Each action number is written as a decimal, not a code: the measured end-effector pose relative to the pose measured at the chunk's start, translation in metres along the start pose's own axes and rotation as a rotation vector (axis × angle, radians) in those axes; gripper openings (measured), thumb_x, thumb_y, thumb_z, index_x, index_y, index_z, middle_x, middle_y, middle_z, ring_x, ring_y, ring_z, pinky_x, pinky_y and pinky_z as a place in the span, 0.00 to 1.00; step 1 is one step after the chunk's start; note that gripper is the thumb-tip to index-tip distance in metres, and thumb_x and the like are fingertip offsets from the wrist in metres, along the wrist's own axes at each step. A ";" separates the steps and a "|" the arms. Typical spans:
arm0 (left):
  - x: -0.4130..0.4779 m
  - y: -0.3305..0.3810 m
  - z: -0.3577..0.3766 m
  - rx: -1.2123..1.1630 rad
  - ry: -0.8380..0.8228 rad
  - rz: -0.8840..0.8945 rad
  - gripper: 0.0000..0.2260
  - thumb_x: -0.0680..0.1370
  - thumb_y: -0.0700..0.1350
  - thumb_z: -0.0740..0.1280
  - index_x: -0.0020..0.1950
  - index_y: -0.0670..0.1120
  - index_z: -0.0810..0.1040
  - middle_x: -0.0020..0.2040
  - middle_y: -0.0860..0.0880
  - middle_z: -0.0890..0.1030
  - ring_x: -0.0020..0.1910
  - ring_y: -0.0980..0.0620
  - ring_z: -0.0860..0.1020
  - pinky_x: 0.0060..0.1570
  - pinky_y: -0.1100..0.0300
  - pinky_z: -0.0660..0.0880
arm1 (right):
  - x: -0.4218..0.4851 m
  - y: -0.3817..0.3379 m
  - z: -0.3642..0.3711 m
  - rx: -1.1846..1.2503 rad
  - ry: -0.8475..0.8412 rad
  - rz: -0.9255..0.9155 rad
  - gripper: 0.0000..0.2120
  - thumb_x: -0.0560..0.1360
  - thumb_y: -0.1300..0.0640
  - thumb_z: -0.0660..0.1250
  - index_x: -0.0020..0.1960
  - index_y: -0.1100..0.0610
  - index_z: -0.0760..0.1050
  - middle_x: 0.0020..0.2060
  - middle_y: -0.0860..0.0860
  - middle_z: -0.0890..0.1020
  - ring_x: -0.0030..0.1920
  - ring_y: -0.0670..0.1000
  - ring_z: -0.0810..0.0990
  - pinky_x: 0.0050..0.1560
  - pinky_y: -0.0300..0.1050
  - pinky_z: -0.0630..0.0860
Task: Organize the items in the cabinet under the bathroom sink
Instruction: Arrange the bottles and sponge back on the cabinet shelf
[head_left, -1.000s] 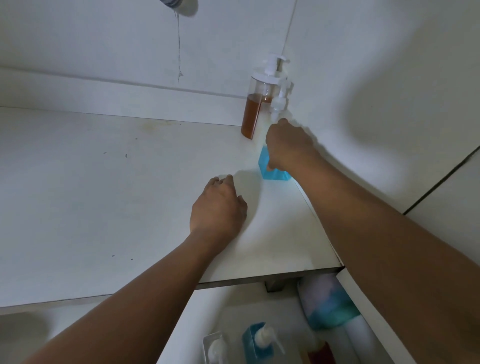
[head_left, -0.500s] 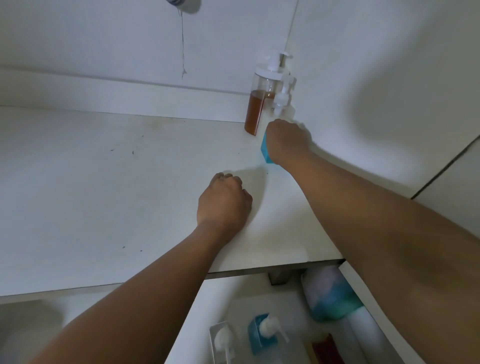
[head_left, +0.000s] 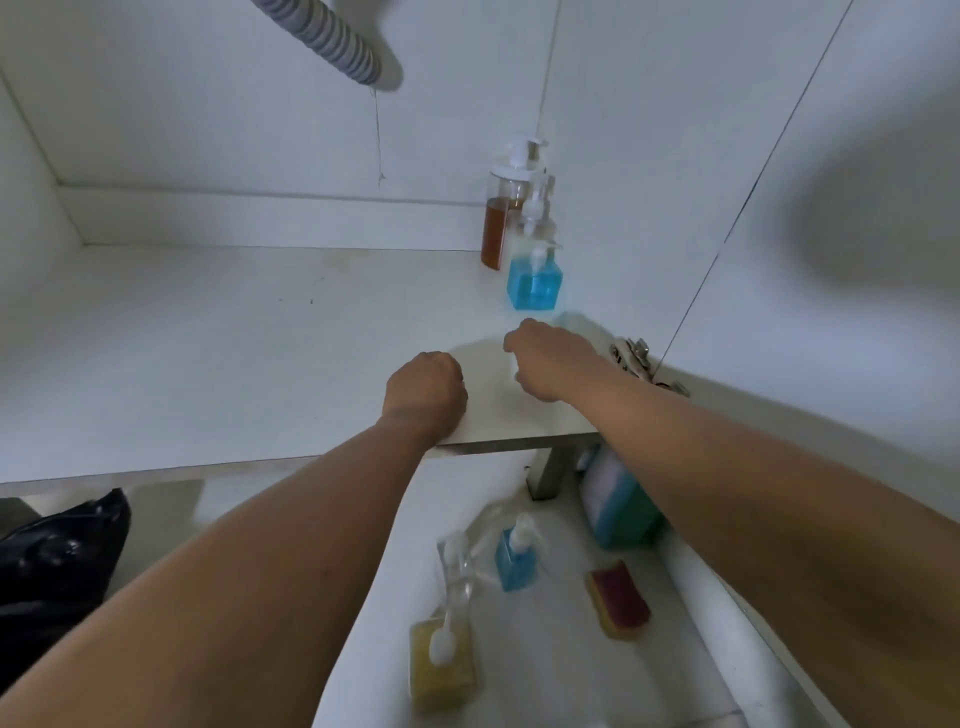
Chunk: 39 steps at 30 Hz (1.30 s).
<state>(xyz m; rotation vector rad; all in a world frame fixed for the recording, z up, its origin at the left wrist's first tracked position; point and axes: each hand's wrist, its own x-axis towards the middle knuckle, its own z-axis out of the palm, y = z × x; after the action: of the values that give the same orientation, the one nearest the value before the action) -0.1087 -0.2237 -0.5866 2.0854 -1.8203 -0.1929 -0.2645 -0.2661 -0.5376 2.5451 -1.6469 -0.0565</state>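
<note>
A blue pump bottle (head_left: 534, 283) stands on the white cabinet shelf (head_left: 234, 353) at the right, in front of a clear pump bottle (head_left: 537, 221) and a brown-liquid pump bottle (head_left: 501, 218) in the back corner. My right hand (head_left: 550, 361) hovers a little nearer than the blue bottle, fingers loosely curled, holding nothing. My left hand (head_left: 426, 392) rests curled on the shelf near its front edge. Below on the floor stand another blue pump bottle (head_left: 514, 558), a clear one (head_left: 457, 566) and a yellow one (head_left: 441, 660).
A ribbed drain hose (head_left: 322, 39) hangs from above. A metal door hinge (head_left: 639, 358) sits at the shelf's right end. On the floor lie a red-and-yellow sponge (head_left: 618, 597), a teal-and-white pack (head_left: 618, 501) and a black bag (head_left: 57, 561) at the left.
My right hand has let go of the blue bottle, which now stands in front of the other two, and has drawn back toward me. The view tilted up slightly.
</note>
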 end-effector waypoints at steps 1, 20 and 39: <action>-0.011 -0.002 -0.003 0.016 -0.013 0.000 0.10 0.79 0.42 0.60 0.51 0.45 0.82 0.49 0.46 0.81 0.42 0.47 0.75 0.41 0.57 0.70 | -0.012 -0.007 -0.002 -0.010 -0.057 -0.032 0.17 0.80 0.58 0.66 0.68 0.54 0.72 0.62 0.54 0.76 0.57 0.54 0.80 0.58 0.46 0.76; -0.146 -0.056 0.015 0.219 -0.458 0.267 0.21 0.78 0.55 0.68 0.70 0.53 0.72 0.66 0.52 0.77 0.65 0.50 0.74 0.61 0.54 0.73 | -0.193 -0.095 0.078 0.076 -0.572 -0.322 0.24 0.72 0.51 0.75 0.62 0.63 0.74 0.52 0.57 0.80 0.51 0.58 0.81 0.51 0.53 0.82; -0.119 -0.066 0.075 -0.120 -0.567 0.094 0.33 0.69 0.52 0.78 0.72 0.51 0.71 0.65 0.50 0.76 0.62 0.49 0.75 0.61 0.53 0.75 | -0.188 -0.090 0.167 0.561 -0.392 -0.255 0.47 0.68 0.43 0.78 0.76 0.49 0.53 0.69 0.51 0.69 0.63 0.55 0.75 0.62 0.53 0.77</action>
<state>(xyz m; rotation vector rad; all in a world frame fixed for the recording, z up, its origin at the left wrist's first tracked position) -0.0914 -0.1140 -0.6956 1.9828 -2.1382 -0.9231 -0.2754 -0.0699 -0.7186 3.3451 -1.6208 -0.1405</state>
